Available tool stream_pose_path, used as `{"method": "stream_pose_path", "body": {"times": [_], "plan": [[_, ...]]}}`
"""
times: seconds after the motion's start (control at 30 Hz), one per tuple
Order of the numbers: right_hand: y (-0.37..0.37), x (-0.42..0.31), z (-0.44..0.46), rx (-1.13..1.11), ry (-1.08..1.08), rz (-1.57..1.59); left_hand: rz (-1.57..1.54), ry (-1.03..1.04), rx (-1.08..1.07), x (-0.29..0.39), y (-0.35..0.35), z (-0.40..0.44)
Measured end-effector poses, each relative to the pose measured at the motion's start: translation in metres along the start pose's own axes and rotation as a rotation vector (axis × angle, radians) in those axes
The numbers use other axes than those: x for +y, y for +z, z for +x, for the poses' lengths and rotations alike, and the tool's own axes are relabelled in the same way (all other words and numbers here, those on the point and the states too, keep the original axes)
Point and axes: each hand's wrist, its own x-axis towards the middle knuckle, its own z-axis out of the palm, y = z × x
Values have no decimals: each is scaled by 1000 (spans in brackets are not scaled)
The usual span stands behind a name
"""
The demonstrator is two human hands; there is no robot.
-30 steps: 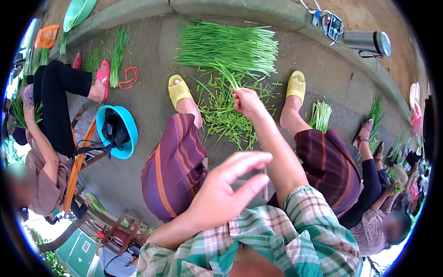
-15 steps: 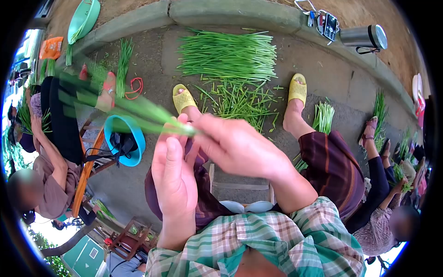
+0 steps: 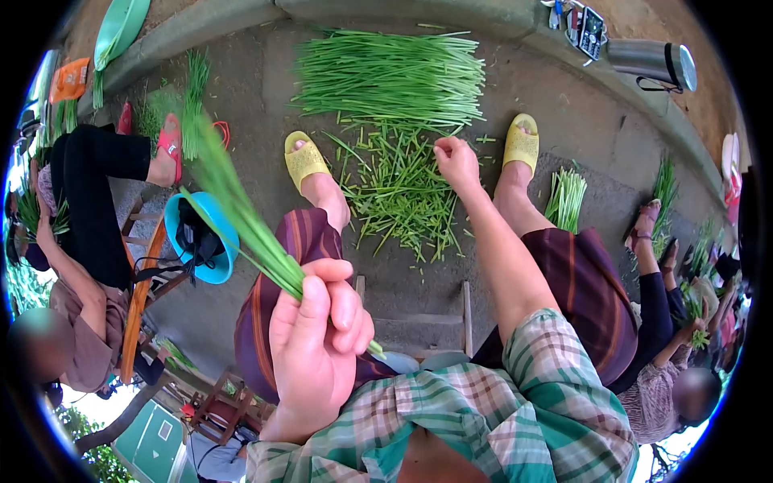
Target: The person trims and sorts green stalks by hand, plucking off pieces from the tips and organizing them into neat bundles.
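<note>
My left hand (image 3: 318, 342) is closed round a small bunch of long green stalks (image 3: 258, 233), whose blurred tops point up and left. My right hand (image 3: 457, 163) reaches out over the cut pieces with its fingers pressed together; whether it pinches anything is too small to tell. Under and beside it, short green pieces (image 3: 394, 189) lie scattered between my yellow slippers. Beyond them is a wide pile of long green stalks (image 3: 390, 76), lying flat on the ground. A bundle with pale ends (image 3: 566, 199) rests by my right knee.
On the left are a blue basin (image 3: 213, 270) holding a dark item, a wooden chair (image 3: 143, 298) and a seated person. A concrete curb (image 3: 403, 16) runs along the far side, with a phone (image 3: 592, 32) and a steel flask (image 3: 644, 60). More people sit at the right.
The bunch has passed into my left hand, which has closed round it and lowered slightly. My right hand has let go of it and moved out over the cut pieces.
</note>
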Motion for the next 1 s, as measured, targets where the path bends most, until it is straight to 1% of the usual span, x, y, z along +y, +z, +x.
{"method": "stream_pose_path", "body": {"times": [0.03,0.07,0.13,0.2,0.3,0.37,0.4,0.47,0.5,0.57,0.6,0.67,0.7,0.73,0.8,0.83,0.87,0.93,1.0], "plan": [[3,0,1,27,-47,0,21,-24,44,1,4,0],[5,-1,4,21,-47,0,20,-24,50,1,5,0],[12,-3,12,91,-68,-61,26,-53,30,2,5,-1],[20,-3,19,184,-18,-230,26,-55,35,2,6,-2],[24,0,24,159,45,-326,26,-52,23,3,5,-2],[22,2,26,127,-29,-390,26,-62,5,5,4,-3],[22,4,25,125,-29,-394,22,-64,7,5,4,-3],[23,8,21,158,-123,-334,2,-74,-16,5,3,-4],[24,9,19,157,-125,-338,-2,-75,-16,6,2,-4],[23,12,13,83,-49,-132,25,-57,-38,6,1,-4],[27,17,10,82,-49,-136,21,-58,-38,5,1,-5],[35,26,6,-55,32,276,10,-59,-26,6,2,-5],[37,24,2,-150,111,582,9,-59,-26,6,1,-5],[31,13,-5,-151,112,580,9,-63,-32,6,1,-6],[18,-2,-15,-357,399,925,9,-68,-38,6,1,-6],[19,3,-16,-473,408,1017,13,-71,-36,6,1,-6],[19,2,-19,-473,413,1018,17,-75,-35,6,1,-6],[16,-2,-25,-613,515,1160,20,-75,-34,6,2,-5],[15,-4,-29,-657,518,1174,21,-77,-33,6,2,-5]]}}
